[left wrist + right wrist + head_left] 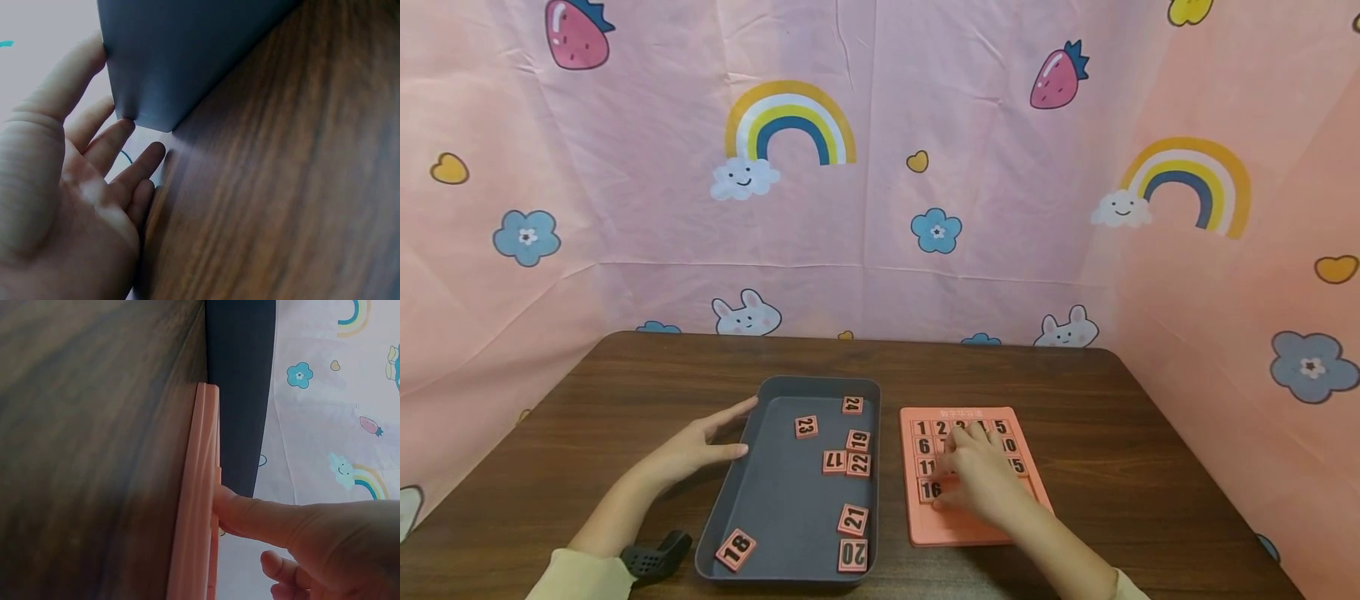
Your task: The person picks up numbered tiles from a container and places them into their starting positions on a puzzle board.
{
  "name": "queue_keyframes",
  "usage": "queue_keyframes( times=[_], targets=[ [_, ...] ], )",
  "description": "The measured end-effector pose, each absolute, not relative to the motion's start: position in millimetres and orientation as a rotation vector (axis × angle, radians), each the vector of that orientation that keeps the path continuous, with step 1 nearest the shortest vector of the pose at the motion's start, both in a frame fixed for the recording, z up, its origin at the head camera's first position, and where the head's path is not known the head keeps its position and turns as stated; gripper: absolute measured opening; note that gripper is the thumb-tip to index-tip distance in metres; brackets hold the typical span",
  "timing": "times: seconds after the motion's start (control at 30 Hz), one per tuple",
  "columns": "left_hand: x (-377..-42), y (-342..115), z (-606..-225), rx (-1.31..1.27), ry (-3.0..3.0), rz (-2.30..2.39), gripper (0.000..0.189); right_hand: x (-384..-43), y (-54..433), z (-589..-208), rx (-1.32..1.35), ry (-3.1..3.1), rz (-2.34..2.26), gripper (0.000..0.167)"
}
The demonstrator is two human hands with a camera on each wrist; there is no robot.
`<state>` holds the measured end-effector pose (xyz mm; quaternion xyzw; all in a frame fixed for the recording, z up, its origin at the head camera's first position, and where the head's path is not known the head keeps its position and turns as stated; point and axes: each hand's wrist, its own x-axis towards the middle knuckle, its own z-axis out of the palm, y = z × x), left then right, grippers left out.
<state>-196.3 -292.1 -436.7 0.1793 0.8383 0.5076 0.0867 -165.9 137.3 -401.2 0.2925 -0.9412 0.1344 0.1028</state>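
While the right hand (981, 479) is down at tile 16 (925, 490), I'd press flat and even so the neighbours don't ride up. Thumb tip looks to be on the face of the pink board (955, 535); can't tell from my views if anything's pinched. 16 sits at the left of row 4, under 11. Left hand (696, 450) has fingers loosely spread against the left side of the grey tray (775, 500), gripping nothing. I'd let it steady the wall, no shove. 8 loose tiles in the tray; 17 (834, 462) is upside down, tight beside 22 (859, 464), so any pick there wants a free edge, then a half turn.

Counter (1150, 483) is dark wood grain, tray left of board, small gap between. Pink printed cloth (865, 125) walls 3 sides.
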Motion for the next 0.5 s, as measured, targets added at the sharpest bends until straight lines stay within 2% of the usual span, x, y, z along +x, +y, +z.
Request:
queue_keyframes(
  times=[0.5],
  targets=[
    [-197.4, -293.5, -438.6, 0.532, 2.512, 1.494, 0.069, -173.5, 138.0, -400.6, 0.998, -2.664, 0.369, 0.028]
  ],
)
